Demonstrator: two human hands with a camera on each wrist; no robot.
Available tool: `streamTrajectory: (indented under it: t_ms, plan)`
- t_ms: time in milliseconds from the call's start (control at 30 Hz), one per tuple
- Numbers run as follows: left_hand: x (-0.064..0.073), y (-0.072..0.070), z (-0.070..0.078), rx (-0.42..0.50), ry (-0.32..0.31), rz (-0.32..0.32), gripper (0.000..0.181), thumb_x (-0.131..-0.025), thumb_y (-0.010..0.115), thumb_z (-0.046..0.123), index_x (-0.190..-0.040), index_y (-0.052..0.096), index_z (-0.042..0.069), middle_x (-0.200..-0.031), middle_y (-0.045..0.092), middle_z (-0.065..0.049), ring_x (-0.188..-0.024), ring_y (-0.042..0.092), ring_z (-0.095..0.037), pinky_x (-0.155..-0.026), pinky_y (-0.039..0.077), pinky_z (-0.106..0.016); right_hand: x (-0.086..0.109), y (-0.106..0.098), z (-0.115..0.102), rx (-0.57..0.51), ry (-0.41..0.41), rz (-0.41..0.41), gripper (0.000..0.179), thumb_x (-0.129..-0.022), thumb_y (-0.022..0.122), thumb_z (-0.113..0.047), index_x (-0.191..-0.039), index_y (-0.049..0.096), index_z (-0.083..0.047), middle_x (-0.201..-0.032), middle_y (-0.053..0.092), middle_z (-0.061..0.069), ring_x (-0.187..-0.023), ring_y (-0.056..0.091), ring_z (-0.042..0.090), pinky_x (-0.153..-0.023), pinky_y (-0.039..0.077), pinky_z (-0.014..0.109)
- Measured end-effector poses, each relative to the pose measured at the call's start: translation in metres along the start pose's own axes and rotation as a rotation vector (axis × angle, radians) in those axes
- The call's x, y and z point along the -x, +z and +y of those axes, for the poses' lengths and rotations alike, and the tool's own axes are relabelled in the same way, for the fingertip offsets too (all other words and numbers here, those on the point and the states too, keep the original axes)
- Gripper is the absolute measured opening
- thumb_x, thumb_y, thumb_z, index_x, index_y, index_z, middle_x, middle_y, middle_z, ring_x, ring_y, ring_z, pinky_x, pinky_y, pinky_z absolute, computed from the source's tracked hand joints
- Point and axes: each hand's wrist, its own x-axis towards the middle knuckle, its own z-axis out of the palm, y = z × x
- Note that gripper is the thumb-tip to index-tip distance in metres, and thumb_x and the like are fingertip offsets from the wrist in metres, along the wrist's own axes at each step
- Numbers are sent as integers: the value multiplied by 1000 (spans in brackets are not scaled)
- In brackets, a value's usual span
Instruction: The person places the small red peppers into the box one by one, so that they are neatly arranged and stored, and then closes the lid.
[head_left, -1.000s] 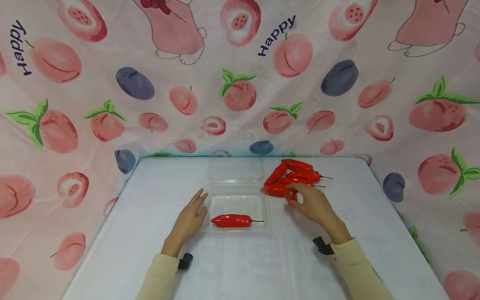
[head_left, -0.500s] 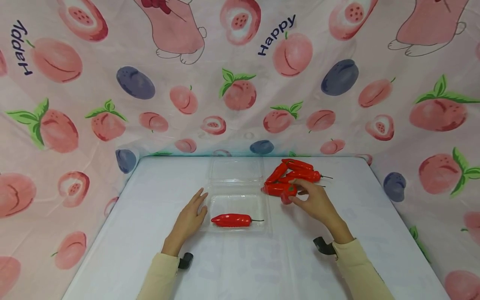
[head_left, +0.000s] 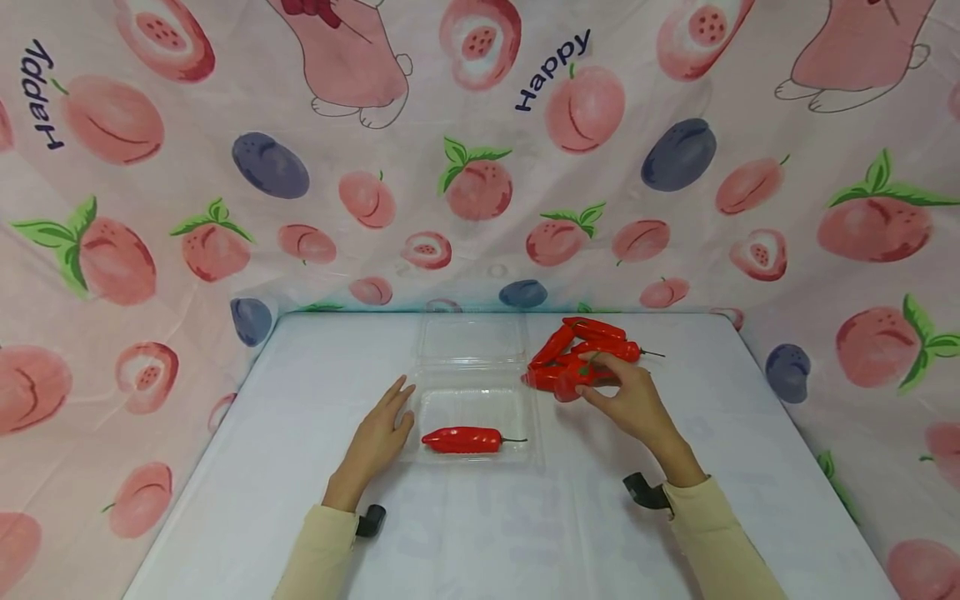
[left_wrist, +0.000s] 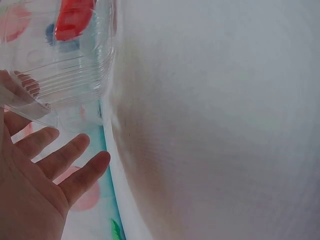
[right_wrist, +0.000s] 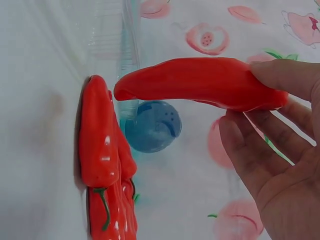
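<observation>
My right hand (head_left: 630, 404) pinches a red chili pepper (right_wrist: 190, 82) between thumb and fingers, holding it up off the table beside the other peppers. In the right wrist view its pointed tip faces away from the palm. Several more red chili peppers (head_left: 600, 329) lie heaped at the back right, partly hidden by the held one and the hand. My left hand (head_left: 378, 437) has its fingers spread at the left side of a clear plastic box (head_left: 480, 404), whose lid is folded back. One red chili pepper (head_left: 462, 440) with a thin stem lies in the box's near part.
The clear lid (head_left: 472, 340) lies flat behind the box, near the table's far edge. A white table (head_left: 480, 533) carries everything. Behind it and along both sides hangs a pink cloth (head_left: 420, 108) printed with fruit.
My right hand has picked a chili pepper up from the front of the heap and shifted it slightly back and to the left. The left hand and the box have stayed in place.
</observation>
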Motion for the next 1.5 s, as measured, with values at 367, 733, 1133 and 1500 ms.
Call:
streamTrajectory:
  t_ms: [367,733,1133,1500]
  plan:
    - [0,0,0,-5,-6,-1,49,-98,54,20,-146,47,15,-160,34,-2,-137,48,-32,-110,43,-52,-3,1,-14,-27,9,40,45,-81,81,-14,-123,64,-15,-111,71,9,-103,67,27,-85,60,48]
    - [1,-2,0,0,-12,-2,48,-99,53,20,-146,48,15,-161,33,-2,-137,49,-32,-109,44,-52,-4,11,-25,-104,-2,36,45,-81,80,-17,-124,64,-16,-108,72,5,-99,66,19,-84,60,47]
    - [1,-1,-2,0,0,0,48,-99,53,21,-146,47,15,-160,34,-1,-137,49,-32,-109,44,-53,-11,26,-34,-133,26,-18,46,-83,79,-22,-126,63,-18,-116,71,6,-105,67,23,-86,60,38]
    - [0,-1,-2,3,5,-5,49,-99,53,19,-147,46,13,-161,32,-3,-138,47,-33,-109,43,-54,-17,45,-29,-305,75,-71,42,-84,78,-22,-123,64,-17,-115,70,9,-109,65,28,-88,59,44]
